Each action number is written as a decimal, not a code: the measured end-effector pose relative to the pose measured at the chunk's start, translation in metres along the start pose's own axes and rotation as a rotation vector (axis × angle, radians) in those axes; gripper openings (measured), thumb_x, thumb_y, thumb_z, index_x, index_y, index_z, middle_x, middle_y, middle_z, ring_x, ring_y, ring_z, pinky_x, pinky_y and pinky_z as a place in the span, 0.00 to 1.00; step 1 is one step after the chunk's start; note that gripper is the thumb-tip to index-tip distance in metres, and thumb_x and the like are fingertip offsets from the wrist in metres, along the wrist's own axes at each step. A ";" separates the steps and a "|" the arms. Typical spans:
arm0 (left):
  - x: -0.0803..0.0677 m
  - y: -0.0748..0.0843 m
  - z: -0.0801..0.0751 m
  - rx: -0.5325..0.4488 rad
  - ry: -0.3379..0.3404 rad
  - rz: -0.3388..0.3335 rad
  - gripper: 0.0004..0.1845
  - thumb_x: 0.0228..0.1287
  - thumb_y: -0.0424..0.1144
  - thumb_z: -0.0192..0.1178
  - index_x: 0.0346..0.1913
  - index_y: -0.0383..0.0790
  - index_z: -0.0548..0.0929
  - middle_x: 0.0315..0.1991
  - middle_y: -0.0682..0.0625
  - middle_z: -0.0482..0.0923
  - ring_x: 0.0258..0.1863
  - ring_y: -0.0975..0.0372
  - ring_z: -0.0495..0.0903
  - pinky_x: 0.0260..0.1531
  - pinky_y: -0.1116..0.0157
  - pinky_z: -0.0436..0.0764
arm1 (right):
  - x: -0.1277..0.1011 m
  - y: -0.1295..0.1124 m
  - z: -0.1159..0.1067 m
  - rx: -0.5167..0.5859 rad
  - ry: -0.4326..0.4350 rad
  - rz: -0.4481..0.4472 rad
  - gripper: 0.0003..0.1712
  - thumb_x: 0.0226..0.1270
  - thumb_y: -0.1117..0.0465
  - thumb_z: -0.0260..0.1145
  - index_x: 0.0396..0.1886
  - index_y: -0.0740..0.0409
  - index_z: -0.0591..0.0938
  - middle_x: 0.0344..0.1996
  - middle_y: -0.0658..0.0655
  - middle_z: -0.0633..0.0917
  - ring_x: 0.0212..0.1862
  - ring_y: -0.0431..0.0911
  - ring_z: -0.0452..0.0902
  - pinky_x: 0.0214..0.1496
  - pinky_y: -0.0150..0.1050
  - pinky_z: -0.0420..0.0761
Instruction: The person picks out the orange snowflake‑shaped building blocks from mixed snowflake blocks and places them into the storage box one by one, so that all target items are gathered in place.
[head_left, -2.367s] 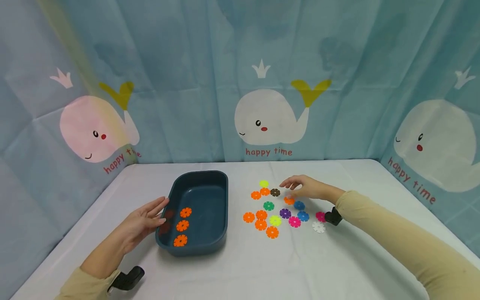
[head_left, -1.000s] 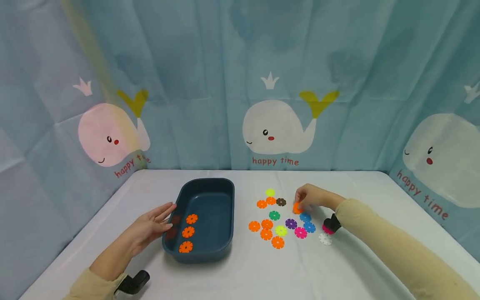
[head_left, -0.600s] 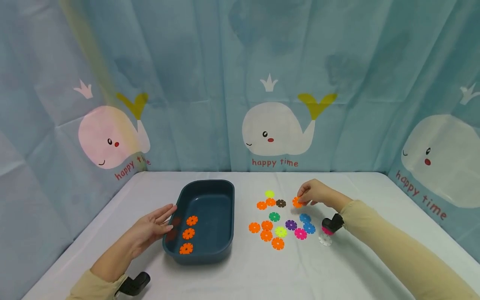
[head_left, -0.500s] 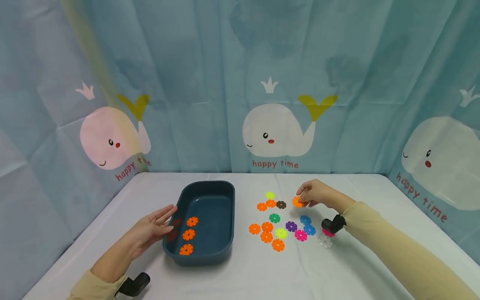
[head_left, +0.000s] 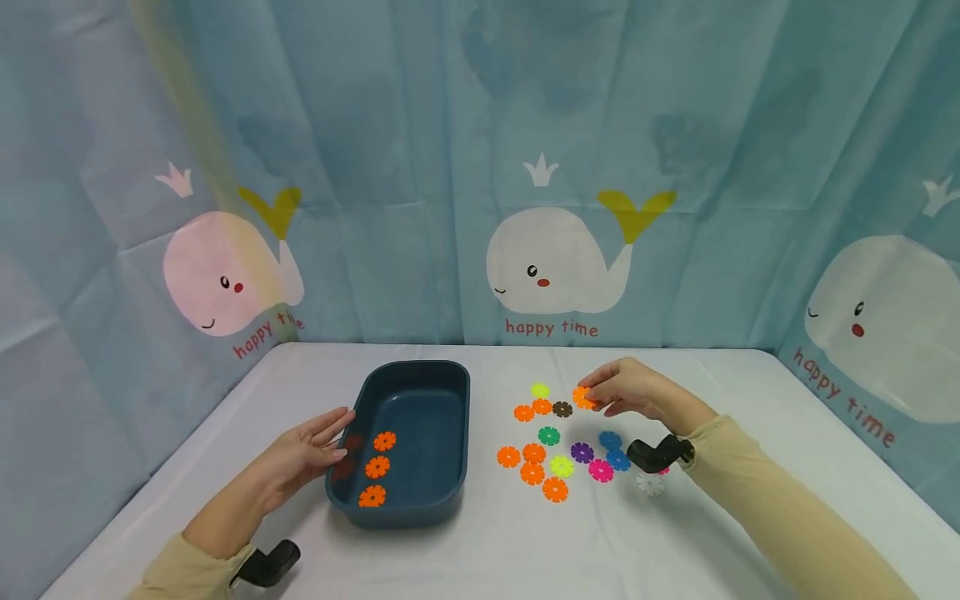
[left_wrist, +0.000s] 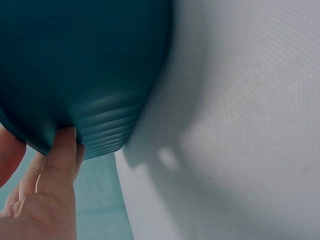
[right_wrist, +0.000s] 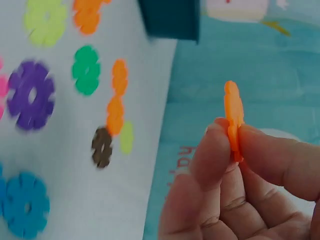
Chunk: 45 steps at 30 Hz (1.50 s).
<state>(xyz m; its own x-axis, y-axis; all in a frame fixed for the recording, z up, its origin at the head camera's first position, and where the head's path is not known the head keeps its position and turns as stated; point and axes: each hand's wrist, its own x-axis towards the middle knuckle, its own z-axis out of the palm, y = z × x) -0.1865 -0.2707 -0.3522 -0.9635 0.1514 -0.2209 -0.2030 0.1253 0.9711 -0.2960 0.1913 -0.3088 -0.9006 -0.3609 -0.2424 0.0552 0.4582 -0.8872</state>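
Two hands at work over a white tabletop [head_left: 487,550]. Right hand [head_left: 626,390] raised above the loose pieces, thumb and fingers [right_wrist: 215,150] pinching an orange disc [right_wrist: 233,120] by its edge; same disc [head_left: 582,397] seen from the head view held clear of the tabletop, just beside the brown disc [head_left: 562,409]. Left hand [head_left: 300,454] laid against the near left side of the dark blue tub [head_left: 442,467], fingers straight, fingertips [left_wrist: 64,137] touching the ribbed outer wall [left_wrist: 100,120] near its corner; nothing gripped there.

Three orange discs [head_left: 372,467] lying in a row on the tub floor, toward its left side. Scattered right of the tub, flat on the tabletop: yellow-green disc [head_left: 540,390] farthest back, green disc [head_left: 549,436], purple disc [head_left: 582,452], two blue discs [head_left: 613,450], pink disc [head_left: 601,471], white disc [head_left: 650,484] nearest the right wrist, plus several more orange ones [head_left: 534,463] near the front. Black wrist cameras strapped at both sleeves. Blue whale-print curtain [head_left: 480,167] closing off the back and sides.
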 end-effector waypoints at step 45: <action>0.000 0.001 -0.001 -0.004 -0.002 -0.001 0.40 0.68 0.24 0.52 0.77 0.33 0.42 0.76 0.39 0.43 0.73 0.40 0.47 0.66 0.45 0.60 | 0.024 -0.060 0.089 0.363 -0.159 0.033 0.20 0.71 0.69 0.57 0.59 0.75 0.72 0.32 0.60 0.86 0.32 0.47 0.86 0.39 0.41 0.85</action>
<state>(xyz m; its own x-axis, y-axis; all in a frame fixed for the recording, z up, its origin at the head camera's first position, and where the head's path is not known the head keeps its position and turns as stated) -0.1869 -0.2710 -0.3513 -0.9629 0.1537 -0.2220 -0.2045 0.1218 0.9713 -0.2830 0.0832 -0.2963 -0.8195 -0.4849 -0.3055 0.2576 0.1646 -0.9521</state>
